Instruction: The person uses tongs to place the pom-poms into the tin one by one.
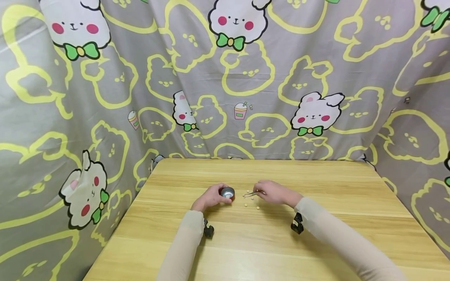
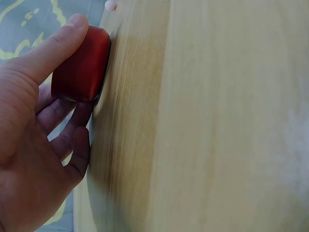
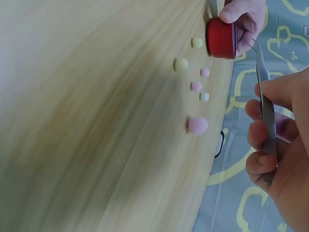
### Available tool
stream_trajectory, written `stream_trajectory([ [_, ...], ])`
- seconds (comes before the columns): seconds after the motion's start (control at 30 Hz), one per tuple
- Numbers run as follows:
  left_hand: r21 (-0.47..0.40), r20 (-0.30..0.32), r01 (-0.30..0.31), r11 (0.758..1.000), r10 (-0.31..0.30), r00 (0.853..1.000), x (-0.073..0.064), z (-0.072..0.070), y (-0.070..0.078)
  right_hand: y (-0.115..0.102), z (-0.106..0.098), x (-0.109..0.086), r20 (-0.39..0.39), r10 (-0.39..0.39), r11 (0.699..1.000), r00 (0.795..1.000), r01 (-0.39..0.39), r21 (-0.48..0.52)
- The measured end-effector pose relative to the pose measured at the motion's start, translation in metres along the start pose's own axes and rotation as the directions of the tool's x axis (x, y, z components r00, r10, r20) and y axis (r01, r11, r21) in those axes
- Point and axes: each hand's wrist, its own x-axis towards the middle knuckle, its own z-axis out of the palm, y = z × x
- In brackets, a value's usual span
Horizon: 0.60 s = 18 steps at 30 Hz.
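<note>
My left hand [image 1: 212, 196] holds a small round red cup [image 2: 82, 65] with a silvery inside, thumb on one side and fingers round the other. The cup stands upright on the wooden table, or very close to it. Curved metal tweezers [image 3: 266, 106] are pinched in my right hand [image 1: 275, 192], their tips pointing left toward the cup. Whether a ball sits between the tips, I cannot tell. Several small balls lie between the hands, among them a larger pink ball [image 3: 197, 125], a yellow ball [image 3: 181, 64] and a whitish ball [image 3: 204, 96].
A wood-grain table [image 1: 246, 249] spreads under both hands. Behind it and along the sides hangs a grey curtain [image 1: 260, 82] with rabbit prints. Black camera mounts sit on the left wrist [image 1: 208, 229] and right wrist [image 1: 297, 224].
</note>
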Motion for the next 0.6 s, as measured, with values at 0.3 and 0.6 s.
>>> stream_trajectory([
  [0.3, -0.007, -0.008, -0.006, 1.000, 0.006, 1.000, 0.000, 0.000, 0.001, 0.004, 0.000, -0.016, -0.016, 0.003, 1.000, 1.000, -0.002, 0.010],
  [0.6, 0.004, -0.006, -0.004, 1.000, 0.004, 1.000, -0.002, -0.001, 0.001, 0.005, 0.000, -0.031, -0.022, -0.012, 1.000, 1.000, 0.012, -0.005],
])
